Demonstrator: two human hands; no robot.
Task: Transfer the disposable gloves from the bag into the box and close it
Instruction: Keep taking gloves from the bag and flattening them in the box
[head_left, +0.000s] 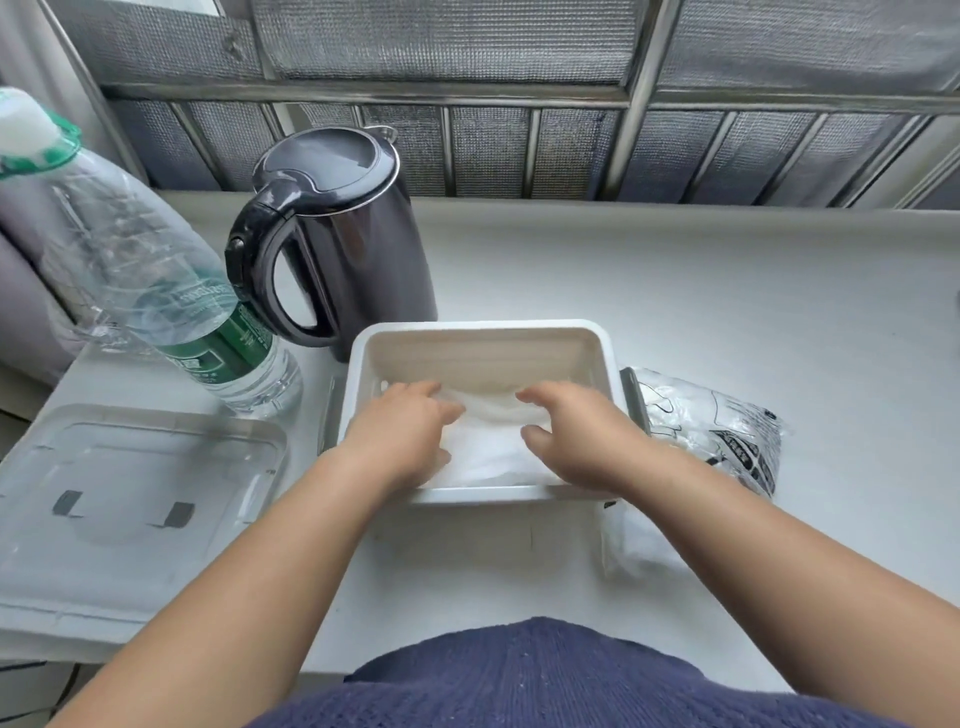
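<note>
garment (545, 675): dark navy, knitted texture | forearms: bare, no sleeves

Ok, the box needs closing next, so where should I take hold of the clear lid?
Probably take the clear lid by its raised rim at the right edge, coming from the box side: it lies flat, so only the rim gives fingers purchase.

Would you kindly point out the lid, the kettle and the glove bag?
lid (136, 512): head view, its flat clear top.
kettle (375, 249): head view, its dark body.
glove bag (727, 432): head view, its printed plastic.
</note>
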